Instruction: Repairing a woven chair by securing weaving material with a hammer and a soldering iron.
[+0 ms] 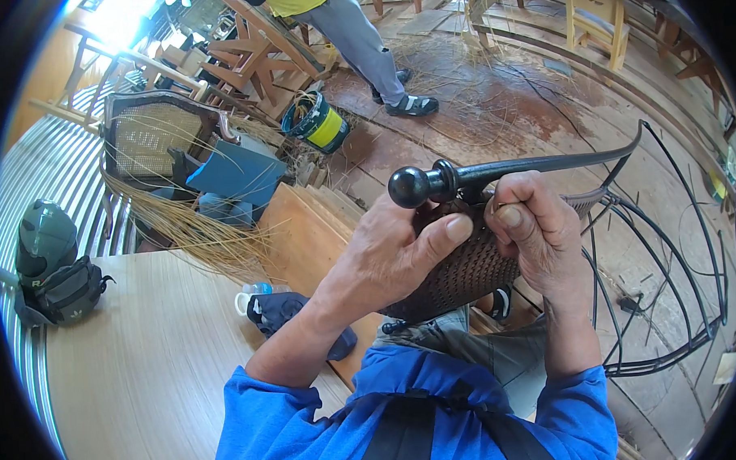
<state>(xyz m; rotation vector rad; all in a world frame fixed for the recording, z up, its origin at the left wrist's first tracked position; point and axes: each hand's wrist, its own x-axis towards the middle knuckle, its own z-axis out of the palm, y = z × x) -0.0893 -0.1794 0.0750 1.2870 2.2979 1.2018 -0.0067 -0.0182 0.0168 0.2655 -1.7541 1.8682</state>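
Observation:
A dark chair frame (544,165) with a round ball end lies across my lap. Below its top rail hangs a dark woven cane panel (465,274). My left hand (393,249) grips the panel's upper edge just under the ball end, thumb lying over the front and the other fingers mostly hidden. Close beside it, under the rail, my right hand (542,228) is closed in a pinch, thumb against the curled fingers. Whatever the pinch holds is too small to make out. Thin black curved rods (677,252) stretch away to the right.
On my left is a pale tabletop (137,360) with a cap (46,241), a dark bag (66,293) and a dark blue cloth item (286,312). Long cane strands (181,228) lie by a cane-backed chair (156,140). A bucket (316,122) and a standing person (362,48) are farther off.

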